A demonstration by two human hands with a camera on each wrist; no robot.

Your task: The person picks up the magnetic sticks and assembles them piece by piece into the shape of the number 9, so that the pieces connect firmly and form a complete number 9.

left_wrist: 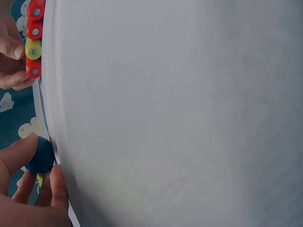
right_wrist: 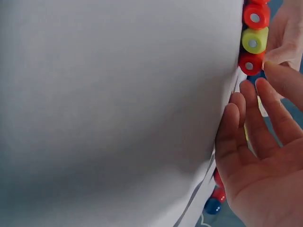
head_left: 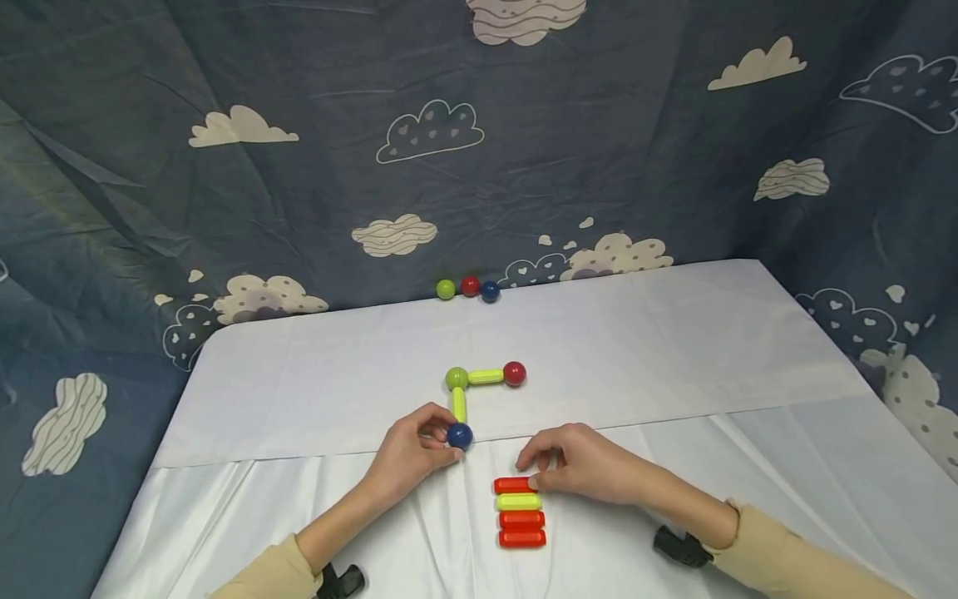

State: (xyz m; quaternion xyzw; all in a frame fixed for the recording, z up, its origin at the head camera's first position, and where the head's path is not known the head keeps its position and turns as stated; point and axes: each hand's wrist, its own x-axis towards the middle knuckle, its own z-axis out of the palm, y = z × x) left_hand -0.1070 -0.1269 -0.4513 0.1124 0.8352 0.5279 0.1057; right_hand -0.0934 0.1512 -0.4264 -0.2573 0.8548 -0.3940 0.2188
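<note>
In the head view my left hand point(head_left: 412, 449) holds a blue ball point(head_left: 460, 436) between thumb and fingers. That ball sits at the near end of a yellow-green stick point(head_left: 459, 405), which runs up to a green ball point(head_left: 456, 378). From there another yellow-green stick point(head_left: 486, 377) leads right to a red ball point(head_left: 514, 373). My right hand point(head_left: 591, 466) is over a stack-like row of sticks, its thumb at the right end of the top red stick point(head_left: 512, 485). Its other fingers extend loosely past that stick, as the right wrist view shows. Below lies a yellow-green stick point(head_left: 518, 502).
Two more red sticks point(head_left: 521, 520) lie nearest me in the row. At the table's far edge stand a green ball point(head_left: 446, 289), a red ball point(head_left: 470, 286) and a blue ball point(head_left: 490, 291). A white cloth point(head_left: 299, 391) covers the table, with a cloud-patterned curtain point(head_left: 322, 191) behind.
</note>
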